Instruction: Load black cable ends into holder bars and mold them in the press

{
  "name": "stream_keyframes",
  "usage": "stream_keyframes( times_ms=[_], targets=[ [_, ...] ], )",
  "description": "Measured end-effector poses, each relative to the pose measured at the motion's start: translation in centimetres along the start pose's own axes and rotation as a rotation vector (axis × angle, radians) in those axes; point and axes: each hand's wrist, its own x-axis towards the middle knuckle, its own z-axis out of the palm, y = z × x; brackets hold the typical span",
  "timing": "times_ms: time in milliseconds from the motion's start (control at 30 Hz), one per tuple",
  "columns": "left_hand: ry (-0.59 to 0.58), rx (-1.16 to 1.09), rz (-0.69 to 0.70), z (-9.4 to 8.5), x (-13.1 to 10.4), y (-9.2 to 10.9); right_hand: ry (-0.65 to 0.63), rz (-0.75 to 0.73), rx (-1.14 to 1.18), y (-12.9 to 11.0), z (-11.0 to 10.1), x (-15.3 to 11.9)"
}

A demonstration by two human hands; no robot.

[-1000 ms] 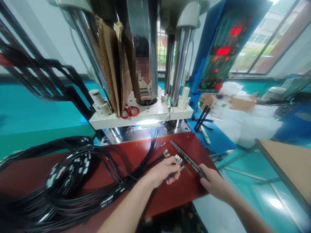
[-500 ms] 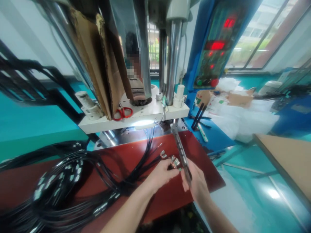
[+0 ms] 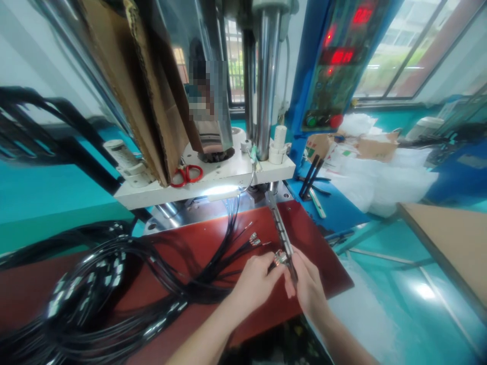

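My left hand (image 3: 255, 278) is closed on black cables whose metal-tipped connectors (image 3: 280, 257) stick out past the fingertips. Those connectors meet the near part of a long slotted metal bar (image 3: 280, 228), which my right hand (image 3: 304, 274) grips by its near end. The bar's far end reaches the machine's edge. Beyond my left hand, another group of metal-ended connectors (image 3: 254, 239) lies on the red-brown board (image 3: 319, 253). A large coil of black cables (image 3: 125, 253) spreads over the board at the left.
The press's white plate (image 3: 262, 176) stands at the back, carrying red-handled scissors (image 3: 187, 175) and cardboard (image 3: 152, 101). Right of it are a blue control panel (image 3: 335, 66) with red digits and a blue shelf (image 3: 337, 213) with a cutter (image 3: 317, 204). A brown tabletop (image 3: 449, 243) stands at right.
My left hand has moved slightly right, bringing its connectors against the bar. The view has shifted a little, and the panel's red digits differ.
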Motion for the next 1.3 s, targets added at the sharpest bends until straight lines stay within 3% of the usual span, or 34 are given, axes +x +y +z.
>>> stream_keyframes(
  times_ms=[200,433,633,800,900,1000,1167,1300],
  targets=[
    [-0.041,-0.062,-0.04,0.1,0.3,0.2,0.021,0.005,-0.04,0.2,0.1,-0.1],
    [-0.092,-0.243,-0.09,0.2,0.6,-0.8,0.009,-0.011,-0.251,0.8,0.4,0.1],
    [0.083,-0.379,-0.103,-0.6,1.1,-0.9,0.027,0.058,-0.063,0.6,0.1,0.1],
    [-0.031,-0.721,-0.267,-1.2,1.4,-1.0,0.068,0.032,0.033,0.5,0.0,0.0],
    [-0.117,-0.805,-0.356,-1.2,1.4,-1.2,0.04,0.045,0.05,0.8,-0.2,0.1],
    [-0.113,-0.705,-0.38,-0.8,1.5,-1.2,0.003,0.051,0.033,0.9,-0.4,0.1],
    [0.05,-0.451,-0.17,0.0,1.5,-0.8,-0.022,0.059,-0.019,0.4,-0.3,0.0],
    [0.086,-0.35,-0.105,-0.1,1.5,-0.5,-0.028,0.081,-0.02,0.5,-0.4,0.1]
  ],
)
